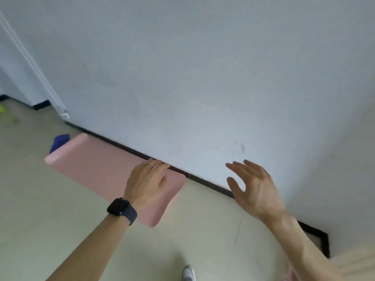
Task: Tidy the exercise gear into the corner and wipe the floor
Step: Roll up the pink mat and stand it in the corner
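at frame centre your left hand (149, 179) grips the pink mat (97, 169) at its right end, long axis running upper left; your right hand (253, 185) hovers open, empty, further right.

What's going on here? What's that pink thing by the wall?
Someone is tidying up exercise gear. Their left hand grips one end of a pink exercise mat, fingers curled over its far edge, holding it along the dark baseboard at the foot of the white wall. Their right hand is open and holds nothing, up in the air near the wall. A blue object peeks out behind the mat's other end; it is too hidden to tell what it is.
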The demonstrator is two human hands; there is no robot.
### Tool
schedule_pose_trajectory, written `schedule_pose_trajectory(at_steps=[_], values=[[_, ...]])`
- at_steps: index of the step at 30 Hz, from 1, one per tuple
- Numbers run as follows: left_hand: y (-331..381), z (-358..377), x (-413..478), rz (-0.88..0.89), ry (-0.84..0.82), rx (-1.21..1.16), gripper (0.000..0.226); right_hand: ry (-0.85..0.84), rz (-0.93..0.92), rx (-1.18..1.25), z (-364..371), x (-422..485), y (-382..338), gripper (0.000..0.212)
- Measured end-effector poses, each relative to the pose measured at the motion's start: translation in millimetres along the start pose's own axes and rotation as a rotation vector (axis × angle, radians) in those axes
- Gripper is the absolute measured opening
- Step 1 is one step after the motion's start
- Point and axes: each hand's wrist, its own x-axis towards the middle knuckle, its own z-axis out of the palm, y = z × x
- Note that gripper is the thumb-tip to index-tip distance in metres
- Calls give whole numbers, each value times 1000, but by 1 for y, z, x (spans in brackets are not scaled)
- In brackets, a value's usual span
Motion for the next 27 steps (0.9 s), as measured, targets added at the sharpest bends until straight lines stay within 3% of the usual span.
schedule_pose_trajectory(at_steps=[6,12,19,27], values=[[-139,-81,-117,-348,120,70,31,-125,-274,131,61,21,-167,46],[-261,-122,-206,-542,181,34,37,-182,-417,165,127,24,-319,43],[-426,-149,-288,-669,180,31,39,-242,-498,196,216,24,-469,43],[-549,-144,-311,-708,113,-7,38,-294,-465,197,305,26,-555,39]])
